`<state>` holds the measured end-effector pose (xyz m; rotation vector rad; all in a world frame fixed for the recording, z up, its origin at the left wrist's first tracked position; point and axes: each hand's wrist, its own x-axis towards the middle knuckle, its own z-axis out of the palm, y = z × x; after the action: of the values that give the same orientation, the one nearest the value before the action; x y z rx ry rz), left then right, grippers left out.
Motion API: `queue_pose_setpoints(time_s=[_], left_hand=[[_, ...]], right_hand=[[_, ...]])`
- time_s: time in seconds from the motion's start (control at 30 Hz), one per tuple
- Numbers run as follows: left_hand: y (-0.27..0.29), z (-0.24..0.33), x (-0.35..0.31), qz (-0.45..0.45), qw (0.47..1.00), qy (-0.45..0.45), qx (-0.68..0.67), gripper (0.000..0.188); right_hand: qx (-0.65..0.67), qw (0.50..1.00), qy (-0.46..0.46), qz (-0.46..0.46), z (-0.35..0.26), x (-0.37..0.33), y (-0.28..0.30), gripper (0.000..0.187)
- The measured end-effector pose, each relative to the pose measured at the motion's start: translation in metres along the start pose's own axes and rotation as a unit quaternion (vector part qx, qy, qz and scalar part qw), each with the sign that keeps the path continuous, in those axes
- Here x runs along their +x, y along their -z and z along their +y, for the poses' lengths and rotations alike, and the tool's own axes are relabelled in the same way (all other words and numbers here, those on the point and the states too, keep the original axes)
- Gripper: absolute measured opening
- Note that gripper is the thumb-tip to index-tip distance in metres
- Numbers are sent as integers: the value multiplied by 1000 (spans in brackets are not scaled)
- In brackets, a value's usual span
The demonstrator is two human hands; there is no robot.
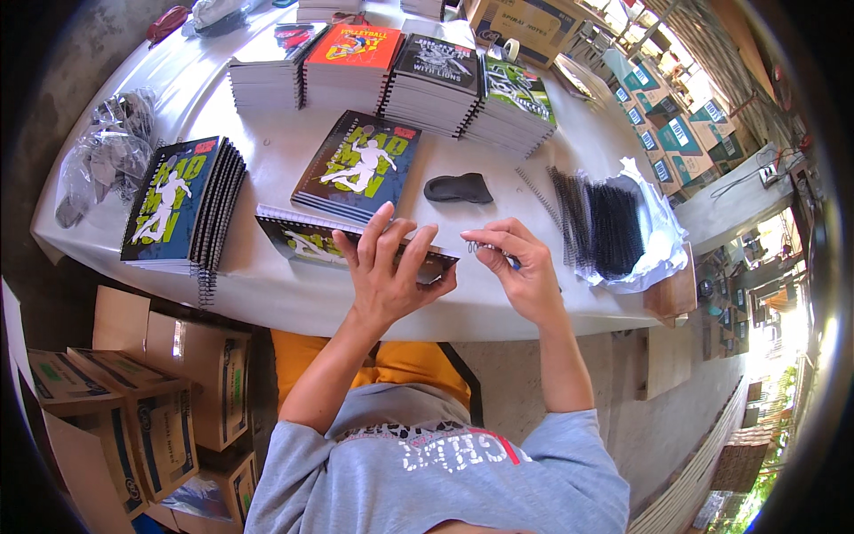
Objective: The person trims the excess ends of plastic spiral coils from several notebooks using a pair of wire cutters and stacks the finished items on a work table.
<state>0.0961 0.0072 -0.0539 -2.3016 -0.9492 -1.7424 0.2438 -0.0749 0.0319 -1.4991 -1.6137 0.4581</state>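
My left hand (389, 271) grips a notebook (307, 238) tilted up on its edge, thumb and fingers on either side of its right end. Between the pinched fingertips of my right hand (523, 271) is the end of a dark wire spiral (473, 246), close to the notebook's right end. A small blue thing (514, 263) shows by the right palm; its kind is hidden. Just beyond the held notebook lies a short pile of dark blue notebooks (356, 165) with a white player figure on the cover. A black curved object (458, 188) rests to the right of that pile.
A bundle of black spiral coils (605, 222) lies on white wrapping (663, 240) at the right. Bound notebooks (178, 209) are stacked at the left, near a clear plastic bag (111, 147). Several taller stacks (351, 67) stand at the back. Cardboard boxes (160, 418) sit below left.
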Motion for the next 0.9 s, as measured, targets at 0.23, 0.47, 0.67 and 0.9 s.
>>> queue_pose_setpoints(time_s=[0.23, 0.47, 0.67, 0.9], left_hand=[[3, -2, 6, -14, 1000, -6, -7, 52], [5, -3, 9, -4, 1000, -28, -13, 60], [7, -2, 10, -20, 1000, -21, -9, 64], [7, -3, 10, -35, 999, -38, 9, 65]], right_hand=[[24, 999, 44, -15, 7, 9, -5, 26], [117, 986, -20, -120, 14, 14, 1, 17], [135, 985, 5, -111, 13, 14, -4, 18], [177, 972, -83, -133, 6, 18, -2, 23]])
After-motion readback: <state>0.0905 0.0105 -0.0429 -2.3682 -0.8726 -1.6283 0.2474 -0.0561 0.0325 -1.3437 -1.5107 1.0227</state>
